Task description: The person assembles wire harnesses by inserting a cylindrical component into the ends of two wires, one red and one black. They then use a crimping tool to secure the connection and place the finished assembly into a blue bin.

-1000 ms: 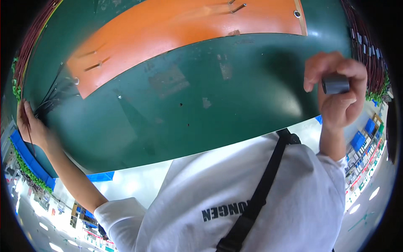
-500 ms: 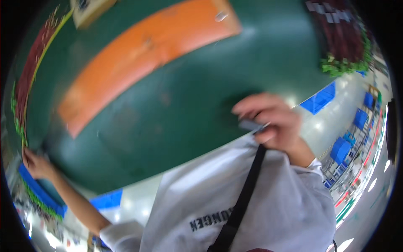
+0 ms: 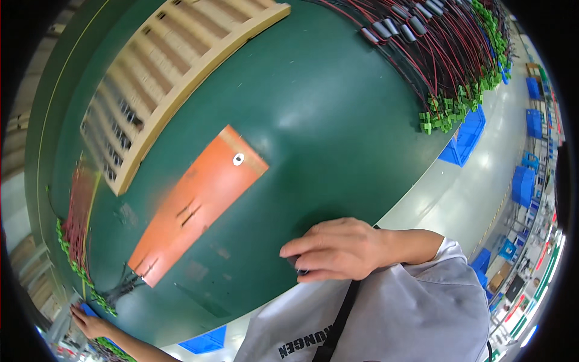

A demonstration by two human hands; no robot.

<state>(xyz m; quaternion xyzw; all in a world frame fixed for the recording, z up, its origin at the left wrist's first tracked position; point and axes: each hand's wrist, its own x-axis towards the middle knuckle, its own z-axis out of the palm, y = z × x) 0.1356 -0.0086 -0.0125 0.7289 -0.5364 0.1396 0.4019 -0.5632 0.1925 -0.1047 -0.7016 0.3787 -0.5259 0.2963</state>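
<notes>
My right hand (image 3: 338, 250) hovers over the near part of the green table (image 3: 289, 199), its fingers curled round a small dark object (image 3: 294, 261) whose kind is mostly hidden. Far out at the lower left, my left hand (image 3: 90, 323) is at the table edge, its fingers close together beside the green connector ends of a red and black wire bundle (image 3: 78, 223). What these fingers hold is too small to make out. Between the hands lies an orange board (image 3: 193, 202) with a white ring and thin slots or pins. Dark wires (image 3: 123, 286) lie by its lower end.
A slatted wooden rack (image 3: 199, 66) stands on the far left of the table. At the far right lies a large pile of red and black wires (image 3: 446, 54) with grey cylinders and green connectors. Blue bins (image 3: 464, 136) sit below the table edge.
The view has shifted, so the wooden rack now shows more fully and the orange board appears lower. My right hand has turned palm down and moved further over the table. The left stays at the far left.
</notes>
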